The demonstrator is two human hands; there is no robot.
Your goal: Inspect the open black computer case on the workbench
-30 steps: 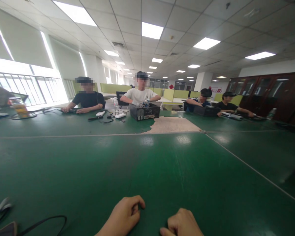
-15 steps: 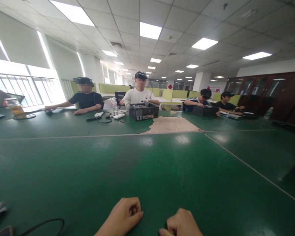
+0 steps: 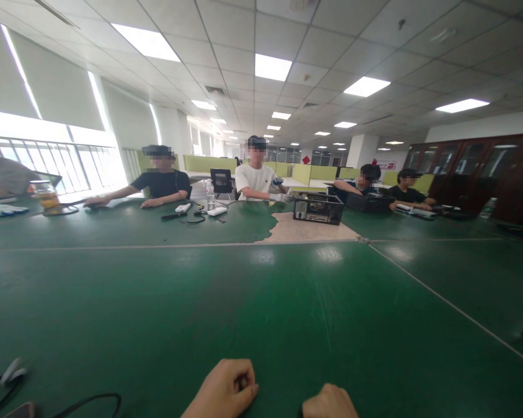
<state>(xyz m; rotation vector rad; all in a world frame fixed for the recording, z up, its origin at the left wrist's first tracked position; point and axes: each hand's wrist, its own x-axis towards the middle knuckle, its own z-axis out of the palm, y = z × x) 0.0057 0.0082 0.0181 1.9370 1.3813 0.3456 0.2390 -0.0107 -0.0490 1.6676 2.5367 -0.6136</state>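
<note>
**Fists idle on green table, cable close by**

While both hands rest curled on the glossy dark-green tabletop [image 3: 261,302], nothing shows in them: left hand [image 3: 223,393] is a loose fist, fingers [image 3: 244,380] tucked in; right hand [image 3: 329,403] is also closed, partly cut off by the frame edge. Risk, as a judgement: a sideways sweep of the left fist could snag the thin black looped cable [image 3: 91,400] lying well left of its fingers and drag the attached gear. Table surface looks smooth, reflective, scuffed, bare just ahead of the knuckles.
</note>
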